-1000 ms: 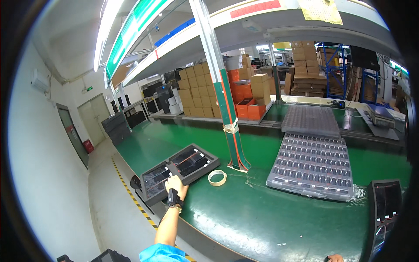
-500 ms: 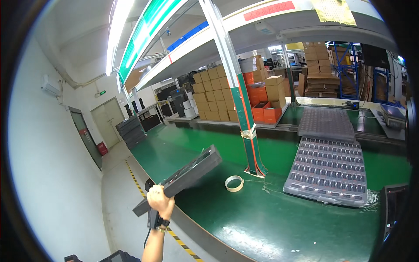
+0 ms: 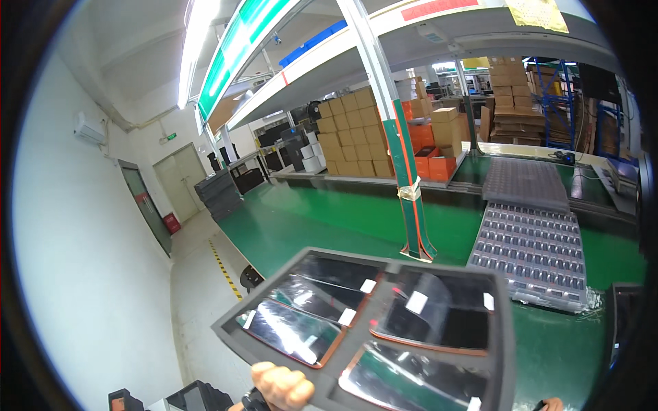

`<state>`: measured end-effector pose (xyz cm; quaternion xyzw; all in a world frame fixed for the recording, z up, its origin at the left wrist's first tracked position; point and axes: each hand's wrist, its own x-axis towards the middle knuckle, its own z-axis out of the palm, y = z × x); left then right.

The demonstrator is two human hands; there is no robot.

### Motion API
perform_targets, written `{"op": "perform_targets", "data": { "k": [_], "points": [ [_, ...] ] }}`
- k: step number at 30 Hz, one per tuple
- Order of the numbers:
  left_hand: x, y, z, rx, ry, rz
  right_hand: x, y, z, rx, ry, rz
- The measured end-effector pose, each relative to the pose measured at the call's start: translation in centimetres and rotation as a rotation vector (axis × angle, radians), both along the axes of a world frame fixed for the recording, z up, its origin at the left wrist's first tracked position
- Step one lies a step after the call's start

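Observation:
A dark grey foam tray [image 3: 387, 274] fills the lower middle, tilted toward me above the green bench. In its recesses lie several glossy black phone-like screens [image 3: 435, 318] with orange edges and small white stickers. My left hand [image 3: 282, 385], with a dark watch at the wrist, is closed around the tray's near left edge. Of my right hand [image 3: 550, 405] only a sliver shows at the lower border, beside the tray's near right corner. Its fingers are mostly cut off, so its grip does not show.
On the green bench [image 3: 308, 216], clear plastic trays with small dark parts [image 3: 528, 253] stand right of a post [image 3: 411, 205]. Grey trays [image 3: 218, 194] are stacked at the far left end. Dark bins [image 3: 199, 397] sit at lower left. Cartons [image 3: 353, 133] stand behind.
The tray has swung from a steep edge-on angle at left to the middle, its screens now facing me. My right hand has come into the lower border. The tape roll is now hidden.

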<state>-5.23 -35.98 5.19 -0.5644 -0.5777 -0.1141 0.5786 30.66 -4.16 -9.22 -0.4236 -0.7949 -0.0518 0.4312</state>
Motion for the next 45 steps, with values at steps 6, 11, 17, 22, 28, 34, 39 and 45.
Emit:
{"op": "perform_targets", "data": {
  "k": [6, 11, 17, 22, 28, 34, 39, 45],
  "points": [
    [3.2, 4.8, -3.2, -0.107, -0.256, -0.288, 1.8, -0.1, -1.1, -0.12, 0.231, -0.078],
    [5.8, 7.0, -9.6, -0.218, -0.261, -0.362, 2.5, 0.3, 0.9, -0.692, 0.607, 0.297],
    [9.2, 11.4, -12.6, -0.409, -0.396, -0.416, 2.9, 2.6, 5.3, -0.857, 0.252, 0.241],
    [12.4, 15.3, -10.1, -0.694, -0.859, -0.496, 0.1, 7.9, 9.1, -0.359, 0.039, 0.153],
    [4.8, 18.6, -9.1, -0.801, -0.651, -0.557, -5.4, 17.5, 9.1, -0.298, 0.25, 0.22],
    [-0.1, 19.1, -8.0, -1.161, -0.559, -0.375, -5.4, 23.5, 1.3, -0.349, 0.707, 0.263],
    [0.8, 19.3, -7.8, -1.035, -0.194, -0.374, -3.3, 24.4, -0.9, -0.624, 1.07, 0.264],
    [0.1, 20.1, -7.0, -0.839, -0.365, -0.574, -4.2, 24.4, -1.4, -0.721, 1.056, 0.297]
  ]
}}
